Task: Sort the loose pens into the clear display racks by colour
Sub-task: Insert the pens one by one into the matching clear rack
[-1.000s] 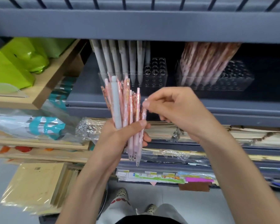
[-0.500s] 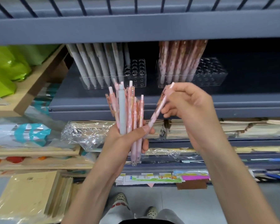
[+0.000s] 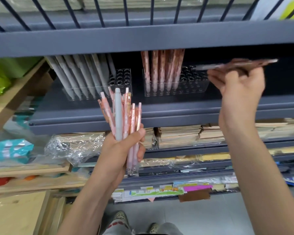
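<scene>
- Left rack [image 3: 120,77]: clear, upper centre, grey pens [image 3: 81,73] leaning left.
- Right rack [image 3: 195,82]: clear, pink pens [image 3: 161,70] upright.
- Loose pens [image 3: 124,119]: upright fistful, centre frame, mostly pink-patterned, one grey.
- Single pink pen [image 3: 236,65]: level, upper right (blurred).

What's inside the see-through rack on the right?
Pink patterned pens stand in the holes on the left side of the right rack; the holes on its right side look empty. The pens' tops are hidden behind the shelf edge above.
</scene>
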Available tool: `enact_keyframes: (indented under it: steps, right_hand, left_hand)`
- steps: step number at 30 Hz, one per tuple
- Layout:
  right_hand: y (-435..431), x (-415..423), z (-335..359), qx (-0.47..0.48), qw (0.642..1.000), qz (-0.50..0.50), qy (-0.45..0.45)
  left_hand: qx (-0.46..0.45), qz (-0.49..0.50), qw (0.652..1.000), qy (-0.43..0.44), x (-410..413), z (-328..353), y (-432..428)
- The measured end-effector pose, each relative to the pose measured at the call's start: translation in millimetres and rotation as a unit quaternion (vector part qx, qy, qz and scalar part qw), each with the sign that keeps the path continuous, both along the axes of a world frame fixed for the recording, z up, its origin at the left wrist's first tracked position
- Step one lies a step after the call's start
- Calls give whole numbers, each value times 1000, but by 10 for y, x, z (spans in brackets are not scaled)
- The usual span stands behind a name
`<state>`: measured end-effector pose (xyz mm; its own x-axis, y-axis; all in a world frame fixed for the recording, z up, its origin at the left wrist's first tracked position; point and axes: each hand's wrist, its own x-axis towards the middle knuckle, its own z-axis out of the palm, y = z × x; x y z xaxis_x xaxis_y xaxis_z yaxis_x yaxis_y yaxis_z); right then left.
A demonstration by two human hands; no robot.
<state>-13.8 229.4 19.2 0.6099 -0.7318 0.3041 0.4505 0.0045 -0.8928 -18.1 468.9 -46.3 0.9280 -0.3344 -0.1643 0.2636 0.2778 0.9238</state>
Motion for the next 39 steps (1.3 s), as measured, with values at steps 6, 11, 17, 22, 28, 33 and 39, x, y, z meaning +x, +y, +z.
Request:
enact_keyframes:
  steps: [6, 11, 17, 22, 28, 33, 39]
  right_hand:
    - [-161, 466, 43, -39, 994, -46, 91]
    - [-212, 695, 32, -268, 932, -90, 227]
    - [-179, 759, 91, -458, 843, -48, 279]
    - [-200, 721, 92, -435, 852, -72, 283]
    - [-297, 728, 58, -310, 921, -56, 231]
    - [-290, 794, 44, -215, 957, -23, 193]
    - [-336, 795, -15, -180, 968, -39, 169]
  left_hand:
    - [-15, 26, 1000, 7, 10, 34, -40]
    - [5, 51, 999, 5, 35, 21, -22]
    - [19, 62, 998, 4, 60, -7, 41]
    - [22, 74, 997, 6, 75, -59, 106]
    - [21, 79, 997, 0, 88, -66, 151]
    - [23, 60, 998, 2, 64, -20, 114]
    - [33, 52, 998, 1, 30, -20, 121]
